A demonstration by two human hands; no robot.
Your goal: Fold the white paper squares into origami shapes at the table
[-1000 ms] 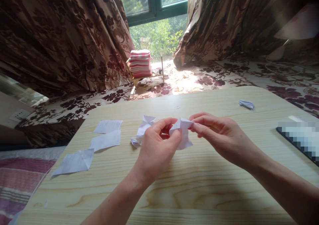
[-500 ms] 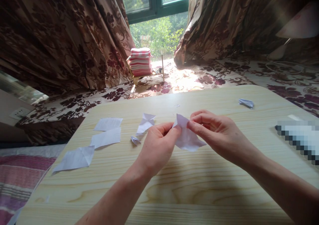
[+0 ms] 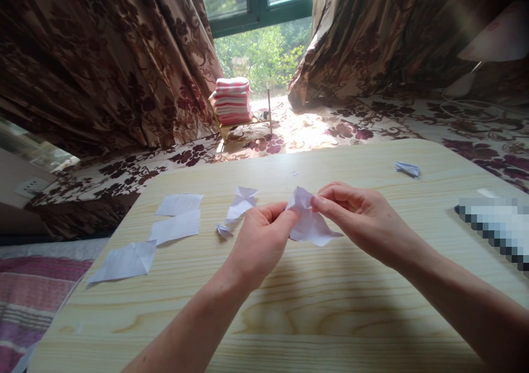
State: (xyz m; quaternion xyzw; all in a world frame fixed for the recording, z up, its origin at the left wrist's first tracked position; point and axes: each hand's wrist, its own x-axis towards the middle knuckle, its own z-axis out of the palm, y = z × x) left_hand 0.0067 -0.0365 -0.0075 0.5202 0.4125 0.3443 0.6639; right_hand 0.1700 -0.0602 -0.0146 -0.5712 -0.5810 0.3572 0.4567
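Worktop (image 3: 289,318): one, pale wood grain, rounded far corners. Behind: floral-covered ledge (image 3: 351,128); brown floral curtains (image 3: 165,59); green-framed window (image 3: 259,15); stack of pink-and-white folded cloths (image 3: 232,102) on a small stand; shaded lamp (image 3: 496,37), dim, at right.

Paper sheets (image 3: 176,227): three, flat, worktop's left side. Folded paper pieces (image 3: 407,169): one far right, another near the left hand (image 3: 258,246).

Creased white paper (image 3: 313,228): one, held over the worktop between both hands. Left fingers (image 3: 290,217): thumb and forefinger closed on its left edge. Right hand (image 3: 367,216): thumb and forefinger pinching its upper right edge, remaining fingers curled.
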